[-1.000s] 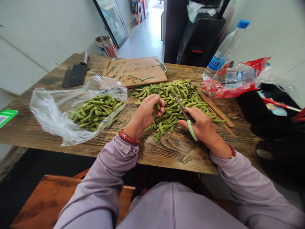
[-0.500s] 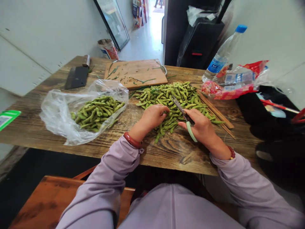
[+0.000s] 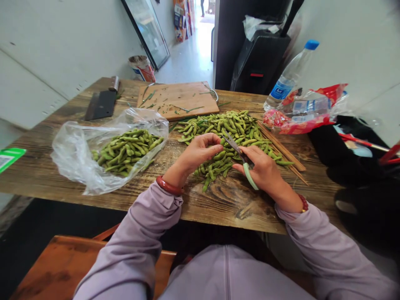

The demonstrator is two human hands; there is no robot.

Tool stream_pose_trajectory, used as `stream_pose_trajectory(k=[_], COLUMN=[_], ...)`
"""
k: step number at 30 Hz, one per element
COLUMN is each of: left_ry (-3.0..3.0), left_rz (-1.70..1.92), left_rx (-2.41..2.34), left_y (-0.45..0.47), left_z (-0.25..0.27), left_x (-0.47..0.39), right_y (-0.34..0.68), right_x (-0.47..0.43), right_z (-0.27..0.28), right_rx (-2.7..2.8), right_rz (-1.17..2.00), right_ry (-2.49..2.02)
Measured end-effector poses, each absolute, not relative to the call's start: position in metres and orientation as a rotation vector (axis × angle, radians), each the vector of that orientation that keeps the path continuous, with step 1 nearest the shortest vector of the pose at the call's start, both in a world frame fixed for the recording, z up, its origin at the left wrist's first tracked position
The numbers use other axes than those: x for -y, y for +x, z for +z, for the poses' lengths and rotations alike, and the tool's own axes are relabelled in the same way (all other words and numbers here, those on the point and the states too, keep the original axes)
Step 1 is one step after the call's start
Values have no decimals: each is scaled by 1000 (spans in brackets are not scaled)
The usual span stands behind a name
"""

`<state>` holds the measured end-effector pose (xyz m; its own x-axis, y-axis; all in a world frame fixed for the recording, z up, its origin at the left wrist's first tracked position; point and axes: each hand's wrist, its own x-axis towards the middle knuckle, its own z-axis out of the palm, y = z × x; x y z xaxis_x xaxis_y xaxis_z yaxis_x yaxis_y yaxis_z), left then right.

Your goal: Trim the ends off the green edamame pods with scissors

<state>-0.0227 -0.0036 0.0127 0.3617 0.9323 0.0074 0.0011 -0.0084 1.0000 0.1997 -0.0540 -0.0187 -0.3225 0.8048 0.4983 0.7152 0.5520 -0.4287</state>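
Observation:
My right hand (image 3: 262, 166) is closed around a pair of scissors (image 3: 249, 177) with pale green handles. Their dark blades point up and left over a heap of green edamame pods (image 3: 234, 123). Just left of the blade tips, my left hand (image 3: 201, 150) pinches thumb and forefinger together on what looks like an edamame pod, mostly hidden by the fingers. On the left, a clear plastic bag (image 3: 73, 152) lies spread out, holding more edamame pods (image 3: 128, 150).
Behind the heap lies a wooden cutting board (image 3: 187, 93) with green scraps. A cleaver (image 3: 101, 104) rests at the back left. Wooden chopsticks (image 3: 286, 152) lie right of the heap, near a plastic bottle (image 3: 281, 87), red-and-clear packaging (image 3: 309, 110) and a black bag (image 3: 325, 146).
My left hand has risen slightly from the pods and turned, its pinched fingertips now close to the scissor tips. The scissors stay in my right hand, nearly unmoved.

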Motion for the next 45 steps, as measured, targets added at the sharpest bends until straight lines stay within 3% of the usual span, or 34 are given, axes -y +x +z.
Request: stream_pose_trajectory(k=[34,45], left_ry=[1498,1153], left_rz=[874,913], left_rx=[-866,-858], left_y=[-18,-21], left_z=[11,15], left_x=[7,6], right_y=[200,201], right_x=[57,51], right_z=[-16,-21], right_rx=[2206,2087], right_rz=[203,161], right_ry=[-1209,-1205])
